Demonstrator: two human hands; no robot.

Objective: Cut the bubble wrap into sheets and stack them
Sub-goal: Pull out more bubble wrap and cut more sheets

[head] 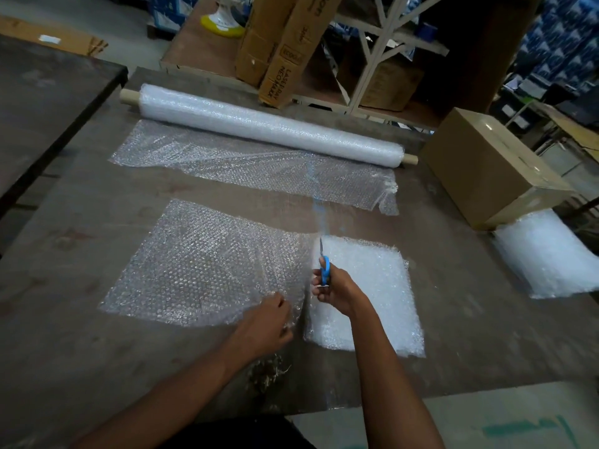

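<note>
The far stack of sheets is cut off by the right edge.

We count one roll of bubble wrap on the tabletop, with one loose length still attached to it. One single cut sheet lies nearer us. Two white stacks of sheets sit to the right; how many sheets each holds we cannot tell. We see one pair of scissors, two hands, and one closed cardboard box.
</note>
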